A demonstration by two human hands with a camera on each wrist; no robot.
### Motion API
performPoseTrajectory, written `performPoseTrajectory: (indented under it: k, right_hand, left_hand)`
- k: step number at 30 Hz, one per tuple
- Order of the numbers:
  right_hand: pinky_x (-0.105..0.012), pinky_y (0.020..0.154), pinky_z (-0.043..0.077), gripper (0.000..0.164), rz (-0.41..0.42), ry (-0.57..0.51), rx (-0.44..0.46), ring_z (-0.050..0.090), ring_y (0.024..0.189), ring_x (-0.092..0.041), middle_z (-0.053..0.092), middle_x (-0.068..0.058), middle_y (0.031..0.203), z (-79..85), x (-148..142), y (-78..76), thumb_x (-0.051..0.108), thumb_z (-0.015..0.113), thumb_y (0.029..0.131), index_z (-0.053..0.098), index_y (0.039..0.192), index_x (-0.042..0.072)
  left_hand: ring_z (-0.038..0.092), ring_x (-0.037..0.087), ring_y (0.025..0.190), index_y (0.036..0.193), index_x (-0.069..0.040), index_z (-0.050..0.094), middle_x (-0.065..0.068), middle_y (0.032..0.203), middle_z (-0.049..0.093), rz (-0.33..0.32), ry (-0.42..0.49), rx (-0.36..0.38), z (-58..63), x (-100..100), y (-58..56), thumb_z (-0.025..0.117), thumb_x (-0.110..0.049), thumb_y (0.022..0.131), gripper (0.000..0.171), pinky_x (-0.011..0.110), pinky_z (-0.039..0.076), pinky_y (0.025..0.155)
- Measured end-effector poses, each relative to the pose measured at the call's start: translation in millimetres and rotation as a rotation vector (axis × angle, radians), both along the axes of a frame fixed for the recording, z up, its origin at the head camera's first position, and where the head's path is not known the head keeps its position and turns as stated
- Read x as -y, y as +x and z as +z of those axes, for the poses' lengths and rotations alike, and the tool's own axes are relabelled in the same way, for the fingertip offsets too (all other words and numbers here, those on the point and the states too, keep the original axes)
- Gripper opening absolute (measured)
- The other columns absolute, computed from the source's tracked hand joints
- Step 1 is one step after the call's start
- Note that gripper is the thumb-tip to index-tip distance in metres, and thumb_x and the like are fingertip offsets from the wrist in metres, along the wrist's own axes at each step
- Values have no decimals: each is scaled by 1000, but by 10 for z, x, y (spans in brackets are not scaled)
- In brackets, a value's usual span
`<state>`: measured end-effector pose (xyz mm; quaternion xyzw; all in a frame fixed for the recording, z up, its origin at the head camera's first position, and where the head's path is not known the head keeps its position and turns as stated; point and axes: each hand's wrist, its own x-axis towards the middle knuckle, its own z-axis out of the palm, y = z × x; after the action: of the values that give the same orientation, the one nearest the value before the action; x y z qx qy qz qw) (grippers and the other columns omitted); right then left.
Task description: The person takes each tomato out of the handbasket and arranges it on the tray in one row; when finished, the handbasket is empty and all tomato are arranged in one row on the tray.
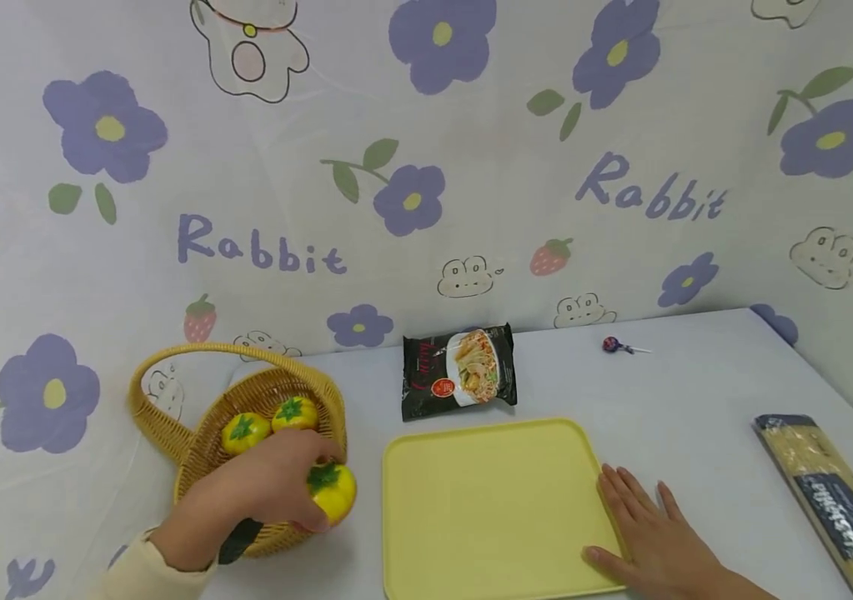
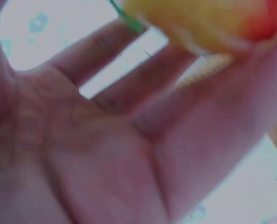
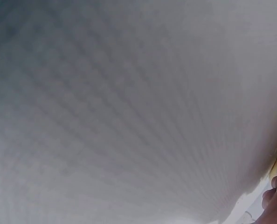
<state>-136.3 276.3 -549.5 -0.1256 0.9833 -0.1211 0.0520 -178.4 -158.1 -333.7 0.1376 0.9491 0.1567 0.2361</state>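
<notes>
My left hand [image 1: 283, 479] grips a yellow persimmon [image 1: 333, 493] with a green leafy top, over the right rim of the wicker basket [image 1: 272, 546]. Thumb and fingers reach round the fruit. In the left wrist view the persimmon [image 2: 199, 23] shows a red patch, with the palm below it. Two more persimmons [image 1: 246, 432] lie inside the basket. Flat on the table beside the yellow tray [image 1: 501, 508] lies my right hand [image 1: 654, 537], its fingertips and thumb touching the tray's right edge. The right wrist view is mostly pale surface.
A black noodle packet [image 1: 459, 372] lies behind the tray. Farther right is a wrapped lollipop [image 1: 612, 344], and a long pack of pasta [image 1: 835, 500] lies at the right. A patterned cloth [image 1: 501, 192] hangs behind the table. The basket's handle [image 1: 227, 348] arches up at the left.
</notes>
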Motion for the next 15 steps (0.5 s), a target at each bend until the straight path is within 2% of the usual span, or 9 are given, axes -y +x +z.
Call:
performPoseTrajectory:
  k: [3, 6, 9, 11, 15]
  right_hand:
    - [-69, 109, 11, 97, 0, -2, -23, 23, 144, -37, 25, -15, 158, -1, -36, 5, 71, 49, 84, 28, 149, 2]
    - [-69, 109, 11, 95, 12, -6, -33, 23, 144, -36, 25, -14, 158, -10, -52, 15, 69, 50, 85, 29, 149, 2]
    - [-68, 109, 13, 94, 26, -12, -44, 26, 144, -36, 26, -14, 157, -25, -45, 26, 68, 51, 85, 31, 148, 2]
    - [-67, 110, 13, 93, 24, -8, -43, 26, 144, -35, 26, -12, 158, -26, -41, 34, 68, 50, 85, 31, 149, 2]
    - [-66, 110, 14, 92, 15, -4, -64, 26, 144, -34, 27, -10, 158, 4, -36, 40, 69, 49, 85, 33, 148, 3]
  left_hand:
    - [53, 16, 97, 115, -19, 66, -2, 112, 64, -78, 46, 39, -23, -284, -4, 90, -19, 60, 60, 41, 48, 91]
    - [52, 18, 100, 119, -18, 65, 0, 114, 63, -145, 77, 21, -138, -575, -78, 89, -20, 62, 62, 42, 47, 92]
    - [52, 18, 100, 123, -14, 62, 2, 116, 63, -181, 121, -48, -315, -857, -180, 88, -20, 65, 63, 39, 48, 91]
    - [53, 17, 100, 124, -13, 62, 3, 116, 63, -210, 158, -116, -470, -1031, -254, 87, -21, 66, 64, 36, 48, 89]
    - [54, 17, 102, 124, -12, 61, 1, 116, 64, -226, 208, -228, -783, -1382, -414, 86, -23, 67, 63, 33, 47, 90]
